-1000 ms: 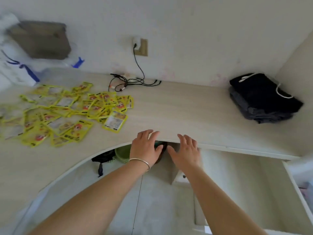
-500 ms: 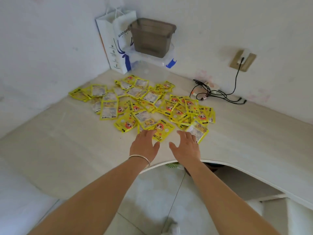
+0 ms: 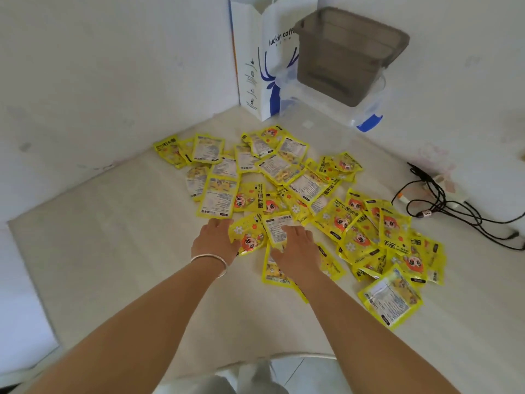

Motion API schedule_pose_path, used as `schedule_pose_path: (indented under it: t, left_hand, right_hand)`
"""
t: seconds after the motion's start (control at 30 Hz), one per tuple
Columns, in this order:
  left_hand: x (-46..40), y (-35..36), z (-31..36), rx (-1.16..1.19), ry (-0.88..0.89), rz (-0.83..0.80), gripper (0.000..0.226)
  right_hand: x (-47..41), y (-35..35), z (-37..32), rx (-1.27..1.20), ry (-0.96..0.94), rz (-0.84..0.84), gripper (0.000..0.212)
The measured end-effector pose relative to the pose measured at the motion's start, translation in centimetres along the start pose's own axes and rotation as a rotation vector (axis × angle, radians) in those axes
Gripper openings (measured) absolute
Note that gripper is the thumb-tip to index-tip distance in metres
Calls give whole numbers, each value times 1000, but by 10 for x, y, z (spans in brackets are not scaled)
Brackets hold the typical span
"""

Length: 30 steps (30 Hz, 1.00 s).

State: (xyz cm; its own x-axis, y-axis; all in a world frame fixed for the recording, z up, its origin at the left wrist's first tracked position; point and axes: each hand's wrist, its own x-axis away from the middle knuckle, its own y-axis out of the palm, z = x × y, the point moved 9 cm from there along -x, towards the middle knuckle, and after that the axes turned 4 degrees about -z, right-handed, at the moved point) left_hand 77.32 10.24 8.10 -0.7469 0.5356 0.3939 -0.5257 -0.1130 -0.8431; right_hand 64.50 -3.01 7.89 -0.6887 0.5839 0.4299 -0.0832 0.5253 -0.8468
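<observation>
On the desk (image 3: 113, 251), both hands (image 3: 216, 241) (image 3: 298, 251) lie flat against yellow packets (image 3: 338, 223).

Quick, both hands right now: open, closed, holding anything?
Left hand: open, at the edge of the yellow packets, holding nothing.
Right hand: open, resting on the packets.

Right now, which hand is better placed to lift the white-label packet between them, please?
Right, probably: the right hand rests on the white-label packet, while the left hand touches the cartoon-face packet beside it.

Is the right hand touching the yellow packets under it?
Cannot tell. The head view looks down on the right hand, which overlaps the yellow packets; neither contact nor a gap shows plainly.
</observation>
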Motion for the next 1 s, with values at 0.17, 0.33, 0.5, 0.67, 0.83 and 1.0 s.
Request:
schedule_pose_path:
  t: [0.17, 0.33, 0.5, 0.67, 0.83, 1.0]
  left_hand:
    - [-32, 8, 4, -58, 8, -78, 57]
    - [-51, 21, 24, -94, 24, -143, 74]
    - [-58, 29, 24, 70, -101, -255, 75]
    - [-69, 24, 20, 158, -82, -313, 60]
    - [-81, -11, 10, 438, -15, -78, 20]
    - [-99, -29, -30, 263, -257, 105, 45]
  right_hand:
    - [-26, 22, -8, 106, 62, -90, 88]
    - [-40, 31, -16, 124, 137, -108, 87]
    - [-46, 26, -18, 248, 186, -142, 96]
    - [-49, 14, -18, 275, 174, -93, 95]
    - [-58, -24, -5, 96, 223, 18, 69]
    - [-53, -29, 24, -292, 421, 111, 57]
